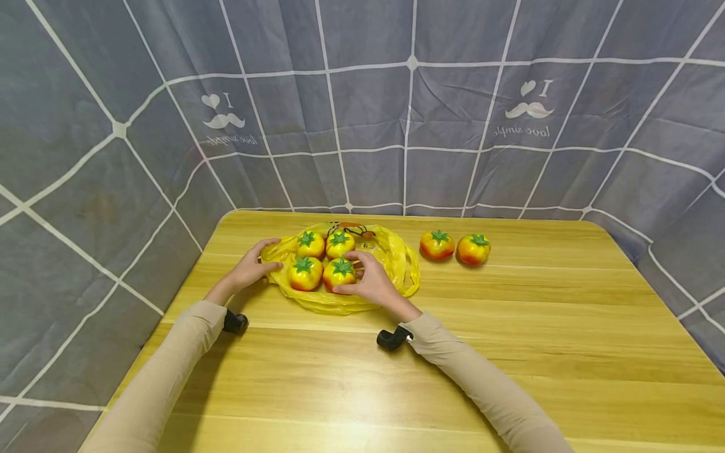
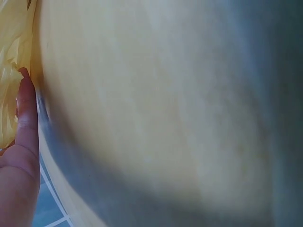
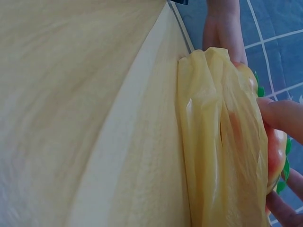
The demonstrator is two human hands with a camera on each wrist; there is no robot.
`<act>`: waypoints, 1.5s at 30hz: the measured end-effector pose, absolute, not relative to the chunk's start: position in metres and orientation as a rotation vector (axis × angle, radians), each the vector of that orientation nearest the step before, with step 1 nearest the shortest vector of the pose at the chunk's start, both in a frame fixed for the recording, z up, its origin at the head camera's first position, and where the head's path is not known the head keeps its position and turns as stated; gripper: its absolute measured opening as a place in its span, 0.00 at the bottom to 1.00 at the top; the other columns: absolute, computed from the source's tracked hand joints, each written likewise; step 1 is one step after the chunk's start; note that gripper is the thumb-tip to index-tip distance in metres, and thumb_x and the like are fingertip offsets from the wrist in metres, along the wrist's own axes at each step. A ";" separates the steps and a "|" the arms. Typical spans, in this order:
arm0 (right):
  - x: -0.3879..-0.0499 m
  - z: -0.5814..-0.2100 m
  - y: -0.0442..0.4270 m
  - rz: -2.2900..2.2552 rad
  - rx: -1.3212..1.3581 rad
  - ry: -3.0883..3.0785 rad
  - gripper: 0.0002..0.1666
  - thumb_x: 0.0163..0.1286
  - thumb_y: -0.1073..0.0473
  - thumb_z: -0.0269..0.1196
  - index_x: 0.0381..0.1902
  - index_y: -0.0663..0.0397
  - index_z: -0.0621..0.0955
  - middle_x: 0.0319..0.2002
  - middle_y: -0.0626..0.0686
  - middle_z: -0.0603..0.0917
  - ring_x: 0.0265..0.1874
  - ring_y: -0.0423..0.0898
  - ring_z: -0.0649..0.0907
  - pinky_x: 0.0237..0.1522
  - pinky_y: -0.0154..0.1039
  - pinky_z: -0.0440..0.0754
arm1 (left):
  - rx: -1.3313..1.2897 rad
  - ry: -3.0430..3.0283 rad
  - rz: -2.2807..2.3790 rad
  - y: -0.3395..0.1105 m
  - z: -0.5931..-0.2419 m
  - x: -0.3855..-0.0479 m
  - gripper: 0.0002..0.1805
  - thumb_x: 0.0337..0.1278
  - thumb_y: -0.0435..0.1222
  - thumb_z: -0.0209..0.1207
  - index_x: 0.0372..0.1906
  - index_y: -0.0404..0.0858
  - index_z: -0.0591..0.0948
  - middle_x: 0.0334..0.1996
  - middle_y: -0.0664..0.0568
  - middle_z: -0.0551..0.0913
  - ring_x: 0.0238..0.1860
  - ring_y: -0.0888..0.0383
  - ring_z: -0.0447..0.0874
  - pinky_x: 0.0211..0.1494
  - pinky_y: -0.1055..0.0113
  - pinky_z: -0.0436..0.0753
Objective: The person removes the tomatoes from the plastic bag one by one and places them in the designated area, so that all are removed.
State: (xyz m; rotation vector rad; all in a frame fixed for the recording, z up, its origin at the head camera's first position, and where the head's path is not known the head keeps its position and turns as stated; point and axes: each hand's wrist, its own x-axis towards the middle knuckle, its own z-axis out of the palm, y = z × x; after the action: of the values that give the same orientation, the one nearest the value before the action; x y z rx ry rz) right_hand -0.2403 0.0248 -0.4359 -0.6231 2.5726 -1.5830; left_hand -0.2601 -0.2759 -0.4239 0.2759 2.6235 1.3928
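A yellow plastic bag (image 1: 370, 251) lies spread on the table, with several yellow-red tomatoes in it under green leafy tops. My right hand (image 1: 370, 280) grips the front right tomato (image 1: 338, 272), thumb on its near side and fingers on its far side. Beside it sits the front left tomato (image 1: 304, 275); behind are the back left tomato (image 1: 310, 244) and the back right tomato (image 1: 338, 243). At the bag's left edge my left hand (image 1: 252, 267) touches the plastic, thumb and fingers spread apart. The left wrist view shows a straight digit (image 2: 27, 113) against the bag; the other fingers are hidden.
Two more tomatoes, one (image 1: 437, 246) beside the other (image 1: 473, 250), lie on the wooden table (image 1: 510, 327) right of the bag. A grey curtain (image 1: 374, 126) with white lines hangs behind the table and along its sides. Bag handles (image 1: 412, 270) lie toward the right.
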 end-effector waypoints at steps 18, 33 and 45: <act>-0.239 -0.435 0.024 -1.540 -0.625 2.610 0.40 0.47 0.56 0.78 0.58 0.55 0.76 0.56 0.59 0.76 0.49 0.55 0.81 0.52 0.44 0.80 | 0.253 2.623 1.383 -0.273 -0.419 -0.258 0.36 0.66 0.35 0.55 0.73 0.32 0.53 0.73 0.32 0.52 0.60 0.41 0.68 0.44 0.78 0.72; -0.235 -0.424 0.036 -1.504 -0.704 2.726 0.39 0.46 0.56 0.78 0.57 0.56 0.77 0.55 0.59 0.75 0.51 0.54 0.80 0.52 0.43 0.80 | 0.262 2.613 1.383 -0.272 -0.419 -0.258 0.36 0.66 0.34 0.55 0.73 0.32 0.53 0.72 0.30 0.53 0.57 0.41 0.71 0.42 0.78 0.74; -0.235 -0.416 0.056 -1.551 -0.656 2.739 0.39 0.45 0.58 0.78 0.57 0.55 0.77 0.55 0.58 0.76 0.51 0.53 0.80 0.53 0.44 0.80 | 0.280 2.631 1.365 -0.274 -0.420 -0.258 0.35 0.66 0.33 0.55 0.72 0.31 0.54 0.72 0.30 0.52 0.61 0.39 0.67 0.45 0.76 0.72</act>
State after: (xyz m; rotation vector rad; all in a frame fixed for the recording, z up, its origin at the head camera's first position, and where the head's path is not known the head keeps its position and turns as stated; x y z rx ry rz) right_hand -0.2347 0.0562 -0.4160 -0.6559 2.7394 -1.5511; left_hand -0.2582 -0.2738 -0.4202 0.2798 2.6310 1.3654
